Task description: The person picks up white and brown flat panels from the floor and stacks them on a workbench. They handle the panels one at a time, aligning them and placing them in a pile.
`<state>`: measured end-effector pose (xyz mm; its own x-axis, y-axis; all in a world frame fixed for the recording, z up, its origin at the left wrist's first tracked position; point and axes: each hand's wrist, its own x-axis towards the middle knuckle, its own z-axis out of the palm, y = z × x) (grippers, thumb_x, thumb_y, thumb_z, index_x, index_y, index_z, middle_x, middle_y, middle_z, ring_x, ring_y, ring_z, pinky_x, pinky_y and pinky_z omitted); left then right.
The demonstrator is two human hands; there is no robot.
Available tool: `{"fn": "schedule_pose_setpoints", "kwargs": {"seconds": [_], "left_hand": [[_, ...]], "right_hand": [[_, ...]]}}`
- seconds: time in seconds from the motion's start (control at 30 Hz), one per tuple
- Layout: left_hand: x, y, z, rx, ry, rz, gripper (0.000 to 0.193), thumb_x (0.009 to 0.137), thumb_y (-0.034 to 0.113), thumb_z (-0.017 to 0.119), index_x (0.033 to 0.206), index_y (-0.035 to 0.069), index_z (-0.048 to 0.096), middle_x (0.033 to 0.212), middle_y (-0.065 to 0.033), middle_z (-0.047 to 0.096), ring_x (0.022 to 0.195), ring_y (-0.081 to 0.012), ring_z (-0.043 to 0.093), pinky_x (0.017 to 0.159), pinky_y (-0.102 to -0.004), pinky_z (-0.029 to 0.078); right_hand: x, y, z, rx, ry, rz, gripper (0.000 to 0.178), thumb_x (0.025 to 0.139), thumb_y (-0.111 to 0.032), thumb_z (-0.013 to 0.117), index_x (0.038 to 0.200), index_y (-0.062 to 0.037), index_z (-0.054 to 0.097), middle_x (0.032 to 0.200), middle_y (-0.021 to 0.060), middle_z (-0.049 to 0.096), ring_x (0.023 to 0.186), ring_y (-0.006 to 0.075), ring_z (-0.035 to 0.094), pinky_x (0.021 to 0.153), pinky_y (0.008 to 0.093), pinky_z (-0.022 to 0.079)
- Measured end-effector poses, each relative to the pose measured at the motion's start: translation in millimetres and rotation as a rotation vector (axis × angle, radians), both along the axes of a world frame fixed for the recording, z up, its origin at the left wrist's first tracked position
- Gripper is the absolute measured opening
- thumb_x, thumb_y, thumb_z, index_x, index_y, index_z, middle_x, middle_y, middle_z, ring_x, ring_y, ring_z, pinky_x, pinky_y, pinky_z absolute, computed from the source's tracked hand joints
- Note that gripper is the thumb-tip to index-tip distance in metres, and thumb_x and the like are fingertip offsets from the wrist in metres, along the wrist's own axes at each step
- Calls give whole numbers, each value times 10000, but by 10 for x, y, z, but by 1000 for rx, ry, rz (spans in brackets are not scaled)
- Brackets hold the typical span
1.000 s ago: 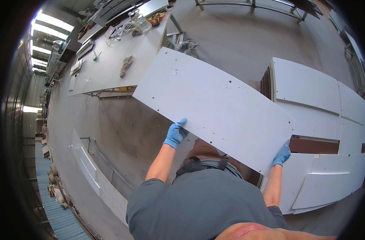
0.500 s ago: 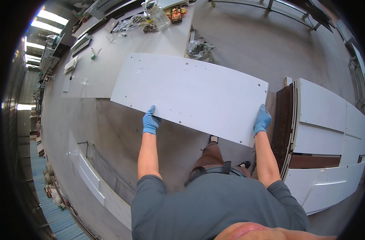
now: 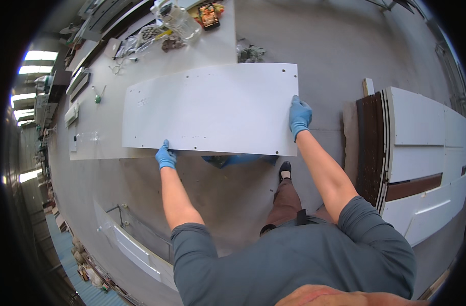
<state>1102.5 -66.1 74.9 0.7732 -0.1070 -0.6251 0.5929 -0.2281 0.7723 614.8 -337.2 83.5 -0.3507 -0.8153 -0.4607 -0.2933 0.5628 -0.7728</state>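
Note:
A long white panel [image 3: 212, 107] with small drilled holes along its edges spans the space between my hands, over the pale worktable [image 3: 97, 148]. My left hand [image 3: 165, 155], in a blue glove, is closed on the near long edge, thumb on top and the other fingers hidden beneath. Around the right short end wraps my right hand [image 3: 299, 115], also gloved in blue. The panel covers much of the table's front part; whether its far side rests on the tabletop I cannot tell.
On the table lie a clear jug [image 3: 179, 23], a phone [image 3: 209, 16], a green-handled tool [image 3: 97, 97] and a clear bottle [image 3: 89, 136]. To the right stands a stack of white and brown panels [image 3: 416, 127]. Something blue [image 3: 243, 159] shows below the table edge.
The panel has swung from a slant to nearly level and shifted left over the table. Both hands moved with it, keeping their hold; the right hand went up and left.

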Motion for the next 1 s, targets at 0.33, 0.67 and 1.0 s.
{"fn": "schedule_pose_setpoints", "kwargs": {"seconds": [0.33, 0.67, 1.0], "left_hand": [[-859, -154, 1256, 463, -378, -532, 247, 950, 171, 506, 1003, -53, 597, 838, -217, 745, 604, -284, 737, 454, -361, 549], [-4766, -559, 924, -50, -61, -1109, 371, 1063, 274, 553, 1244, -42, 629, 975, -179, 759, 697, -227, 738, 544, -284, 559], [-8788, -122, 568, 118, 250, -1908, 365, 1055, 211, 601, 1342, -14, 595, 1182, -164, 730, 982, -262, 747, 851, -354, 611]], "right_hand": [[-186, 23, -129, -33, -137, 315, 436, 984, -404, 615, 1070, 8, 729, 971, 206, 759, 898, 339, 730, 807, 421, 557], [-3140, 1143, -357, 17, 27, 171, 469, 948, -487, 582, 1100, -69, 730, 1194, 243, 697, 1102, 434, 663, 944, 477, 525], [-8167, 4037, -1518, 195, 247, -840, 459, 1000, -430, 555, 862, -22, 716, 768, 189, 704, 709, 296, 673, 694, 427, 540]]}}
